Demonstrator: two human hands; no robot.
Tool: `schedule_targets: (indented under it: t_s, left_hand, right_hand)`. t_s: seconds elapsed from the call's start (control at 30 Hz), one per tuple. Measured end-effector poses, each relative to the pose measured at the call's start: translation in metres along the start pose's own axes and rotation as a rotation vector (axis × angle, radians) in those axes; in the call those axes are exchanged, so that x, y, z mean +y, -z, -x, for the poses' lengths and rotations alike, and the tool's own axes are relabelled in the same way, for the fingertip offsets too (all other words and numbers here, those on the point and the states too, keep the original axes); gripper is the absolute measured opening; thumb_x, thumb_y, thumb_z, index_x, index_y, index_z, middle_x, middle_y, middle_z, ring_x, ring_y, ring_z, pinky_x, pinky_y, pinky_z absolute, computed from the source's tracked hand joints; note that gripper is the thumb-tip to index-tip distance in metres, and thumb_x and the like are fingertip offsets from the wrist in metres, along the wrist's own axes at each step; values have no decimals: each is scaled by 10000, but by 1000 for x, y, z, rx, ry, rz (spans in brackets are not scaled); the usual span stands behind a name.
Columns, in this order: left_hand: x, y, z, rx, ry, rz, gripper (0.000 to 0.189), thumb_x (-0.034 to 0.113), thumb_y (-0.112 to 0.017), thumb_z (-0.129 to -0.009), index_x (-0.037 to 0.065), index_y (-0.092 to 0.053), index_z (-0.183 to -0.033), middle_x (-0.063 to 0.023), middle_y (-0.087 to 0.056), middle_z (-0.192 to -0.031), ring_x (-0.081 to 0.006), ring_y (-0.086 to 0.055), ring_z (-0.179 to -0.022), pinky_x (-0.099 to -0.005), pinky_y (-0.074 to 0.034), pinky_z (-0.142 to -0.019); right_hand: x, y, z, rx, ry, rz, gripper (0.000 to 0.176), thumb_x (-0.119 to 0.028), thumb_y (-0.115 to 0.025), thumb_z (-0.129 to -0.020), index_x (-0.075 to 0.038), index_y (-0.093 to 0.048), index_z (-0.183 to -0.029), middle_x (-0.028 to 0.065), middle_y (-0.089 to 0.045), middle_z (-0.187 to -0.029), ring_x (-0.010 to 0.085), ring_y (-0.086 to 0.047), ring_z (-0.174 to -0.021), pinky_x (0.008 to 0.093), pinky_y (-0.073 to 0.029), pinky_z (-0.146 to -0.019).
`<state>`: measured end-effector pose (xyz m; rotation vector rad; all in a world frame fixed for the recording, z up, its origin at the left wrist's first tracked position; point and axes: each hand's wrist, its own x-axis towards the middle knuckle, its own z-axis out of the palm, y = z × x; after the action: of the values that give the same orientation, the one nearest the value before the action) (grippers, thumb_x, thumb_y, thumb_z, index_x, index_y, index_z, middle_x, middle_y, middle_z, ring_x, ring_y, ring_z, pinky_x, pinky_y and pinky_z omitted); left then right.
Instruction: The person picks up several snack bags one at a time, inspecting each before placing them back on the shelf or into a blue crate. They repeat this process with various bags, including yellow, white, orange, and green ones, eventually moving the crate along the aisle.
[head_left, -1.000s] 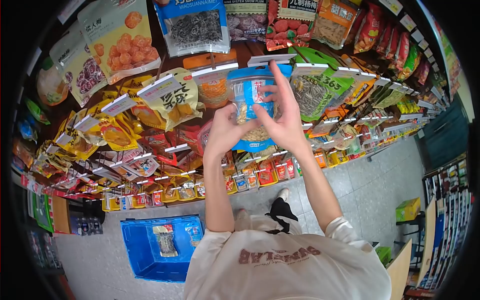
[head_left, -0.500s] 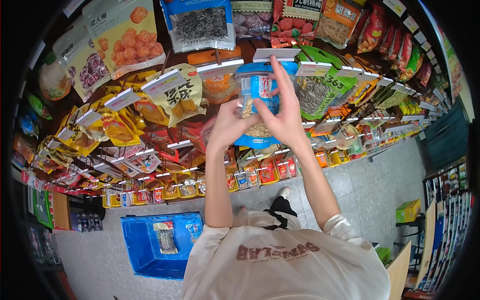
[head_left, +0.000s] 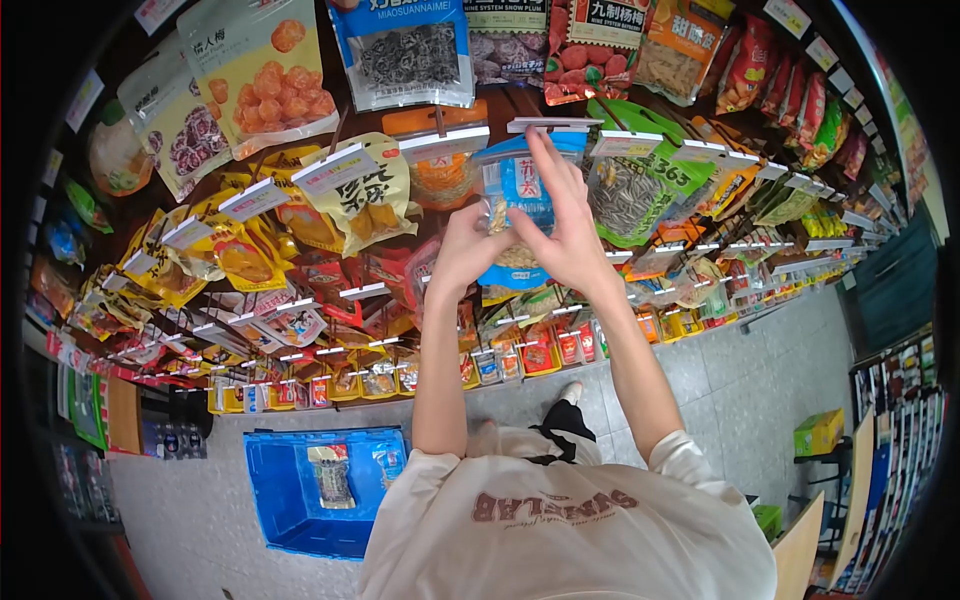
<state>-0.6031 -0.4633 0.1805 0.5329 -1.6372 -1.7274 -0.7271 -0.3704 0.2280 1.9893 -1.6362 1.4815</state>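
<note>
A blue snack bag (head_left: pixel 518 185) with a clear window showing pale, nut-like pieces is upright at the shelf rack, just under a white price tag (head_left: pixel 555 124). My left hand (head_left: pixel 468 250) grips its left edge, thumb across the front. My right hand (head_left: pixel 568 228) holds the right side, its thumb over the front and its fingers stretched up toward the tag. Whether the bag's top is on a hook is hidden. Beside my right hand hangs a green bag of sunflower seeds (head_left: pixel 630 185); an orange-topped bag (head_left: pixel 440 165) hangs to the left.
Rows of hanging snack bags (head_left: pixel 365 195) on metal hooks surround my hands. On the floor at lower left stands a blue crate (head_left: pixel 275 500) holding a clear-fronted packet (head_left: pixel 332 480) and another package. A green-yellow box (head_left: pixel 818 432) stands at the right.
The bag's lower edge has risen slightly and its top now tilts a little. My right fingertips have shifted slightly left and down. Both hands stay on the bag.
</note>
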Motion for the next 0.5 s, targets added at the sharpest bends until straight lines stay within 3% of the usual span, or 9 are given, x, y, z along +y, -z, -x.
schedule_targets:
  t_s: [0.03, 0.1, 0.23, 0.3, 0.5]
  left_hand:
    - [-3, 2, -3, -14, -11, -26, 345, 59, -717, -815, -50, -613, -1126, -79, -684, -1016, -107, -636, -872, -278, -520, -745]
    - [-12, 7, -12, -30, -22, -53, 348, 48, -693, -827, -49, -597, -1148, -70, -677, -1016, -99, -630, -858, -275, -514, -737]
    - [-14, 11, -23, -24, -43, -98, 340, 76, -726, -825, -54, -601, -1113, -84, -677, -1014, -107, -627, -881, -277, -518, -752]
    - [-12, 12, -25, 1, -39, -115, 345, 89, -753, -813, -56, -608, -1090, -97, -680, -1014, -118, -631, -904, -284, -521, -764]
    - [-27, 14, -42, 26, -137, -35, 393, 117, -768, -811, -54, -590, -1118, -106, -680, -1019, -126, -635, -896, -291, -520, -760]
  right_hand:
    - [-1, 1, 0, 2, 0, 0, 786, -126, -666, -811, -124, -320, -1517, 292, -357, -1471, 398, -390, -1290, 471, -238, -1091]
    - [-4, 5, 1, -67, -38, 59, 794, -113, -671, -814, -65, -301, -1515, 169, -330, -1542, 352, -340, -1381, 436, -227, -1122]
    - [2, 5, 4, -60, -35, 82, 759, -137, -675, -823, -60, -332, -1495, 179, -346, -1526, 343, -351, -1374, 437, -231, -1106]
    - [12, 1, 10, 25, 33, 98, 684, -130, -673, -813, -88, -409, -1443, 236, -433, -1417, 336, -450, -1233, 450, -268, -1030]
    - [34, -11, 22, 113, -84, 13, 664, -189, -721, -823, -31, -425, -1396, 228, -479, -1363, 373, -454, -1250, 445, -321, -1035]
